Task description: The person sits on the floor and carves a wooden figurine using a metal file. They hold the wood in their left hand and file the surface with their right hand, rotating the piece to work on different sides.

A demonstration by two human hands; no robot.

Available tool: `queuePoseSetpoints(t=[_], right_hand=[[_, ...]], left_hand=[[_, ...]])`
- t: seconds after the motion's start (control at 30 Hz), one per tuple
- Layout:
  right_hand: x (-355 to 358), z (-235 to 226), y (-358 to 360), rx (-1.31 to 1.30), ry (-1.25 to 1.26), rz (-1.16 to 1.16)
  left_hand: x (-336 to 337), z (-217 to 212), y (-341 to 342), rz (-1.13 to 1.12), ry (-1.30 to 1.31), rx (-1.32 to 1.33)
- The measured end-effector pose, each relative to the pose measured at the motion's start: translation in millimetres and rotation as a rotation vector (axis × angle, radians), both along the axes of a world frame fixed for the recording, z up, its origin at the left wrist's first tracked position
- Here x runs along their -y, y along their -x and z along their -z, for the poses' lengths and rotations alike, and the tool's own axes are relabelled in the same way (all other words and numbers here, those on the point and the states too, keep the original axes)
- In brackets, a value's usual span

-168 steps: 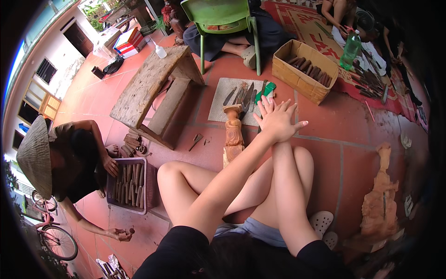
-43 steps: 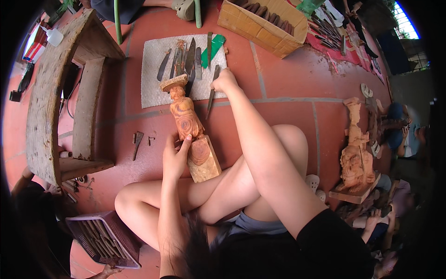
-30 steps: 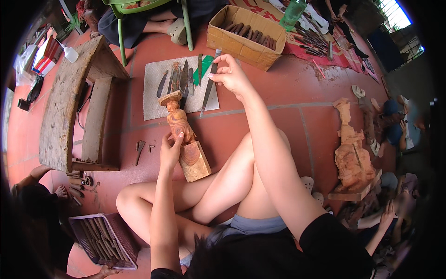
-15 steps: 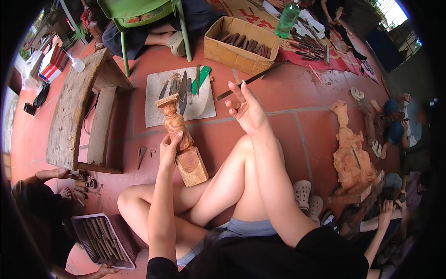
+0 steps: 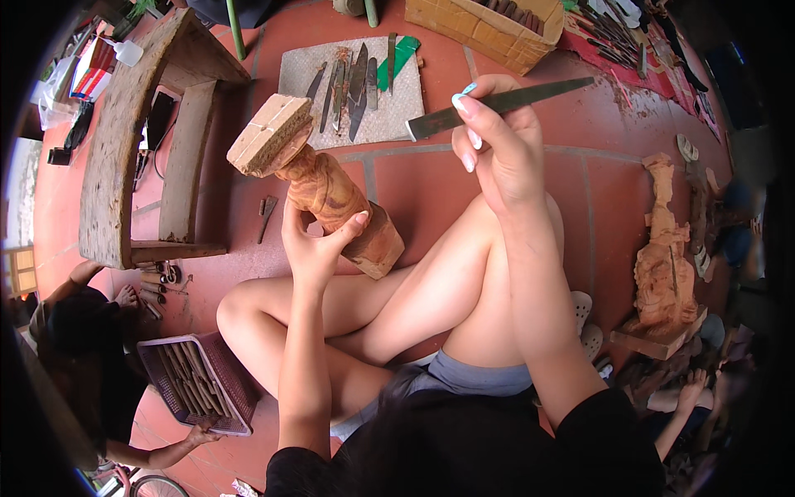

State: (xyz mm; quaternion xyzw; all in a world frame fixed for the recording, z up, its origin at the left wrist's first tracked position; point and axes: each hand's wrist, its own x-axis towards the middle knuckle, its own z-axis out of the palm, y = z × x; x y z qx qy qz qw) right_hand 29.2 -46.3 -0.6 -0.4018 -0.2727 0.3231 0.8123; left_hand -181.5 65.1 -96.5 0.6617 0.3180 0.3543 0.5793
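My left hand (image 5: 313, 253) is closed around a carved wooden figure (image 5: 331, 195), fingers behind it and thumb across its lower part. The figure tilts to the left over my crossed legs, with a flat block at its top end and a square uncarved base by my shin. Up and to the right, my right hand (image 5: 512, 153) pinches a long, dark flat file (image 5: 551, 93) that points rightward, apart from the figure. Beyond the figure, several narrow blades (image 5: 358, 89) and a green piece (image 5: 405, 58) lie on a pale textured sheet (image 5: 397, 120).
A worn wooden bench (image 5: 112, 178) stands at the left. Below it, a co-worker's hand (image 5: 203, 434) touches a purple basket (image 5: 242, 406) of tool handles. A cardboard box (image 5: 505, 45) of handles sits at the far side. Another wooden carving (image 5: 667, 273) lies at the right.
The figure has tipped toward me, so its top block shows larger. My right hand has turned, bringing the file closer and more level. The whole view has shifted downward.
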Motion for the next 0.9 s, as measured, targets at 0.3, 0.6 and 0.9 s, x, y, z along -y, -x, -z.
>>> queuePoseSetpoints(t=[0.3, 0.6, 0.9], right_hand=[[2, 14, 42, 0.287, 0.056, 0.023], [-8, 33, 77, 0.391, 0.139, -0.163], [-18, 46, 98, 0.369, 0.257, -0.224]], left_hand=[[7, 8, 34, -0.127, -0.094, -0.074], [22, 15, 76, -0.133, 0.211, 0.146], [-10, 33, 105, -0.037, 0.261, 0.033]])
